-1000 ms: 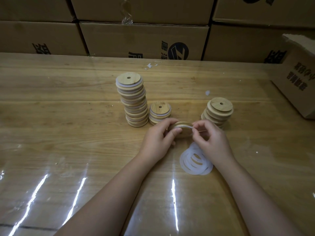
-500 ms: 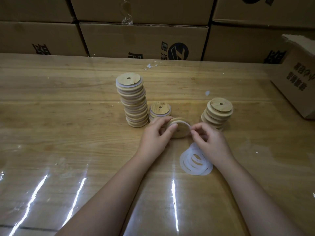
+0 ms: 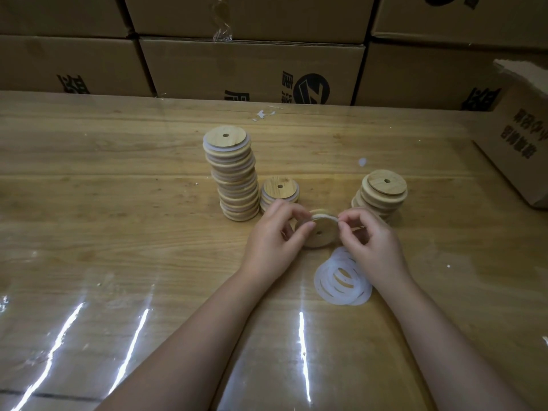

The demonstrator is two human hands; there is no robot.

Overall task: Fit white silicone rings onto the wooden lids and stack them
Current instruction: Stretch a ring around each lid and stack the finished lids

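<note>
head view: a wooden lid (image 3: 321,234) is held tilted just above the table (image 3: 118,232), between both hands. its left edge is gripped by the left hand (image 3: 271,235), thumb and fingers curled round the rim. a white silicone ring (image 3: 323,217) lying along the lid's upper edge is pinched by the right hand (image 3: 370,241). loose rings (image 3: 341,280) are piled just beside the right wrist. a tall stack (image 3: 234,176), a short stack (image 3: 280,189) and a third stack (image 3: 382,192) of lids are seen behind the hands.

free: table (image 3: 118,232) left and near | obstacles: tall stack (image 3: 234,176), short stack (image 3: 280,192), right stack (image 3: 382,192), ring pile (image 3: 341,280) | tall/short gap: apparently none
</note>
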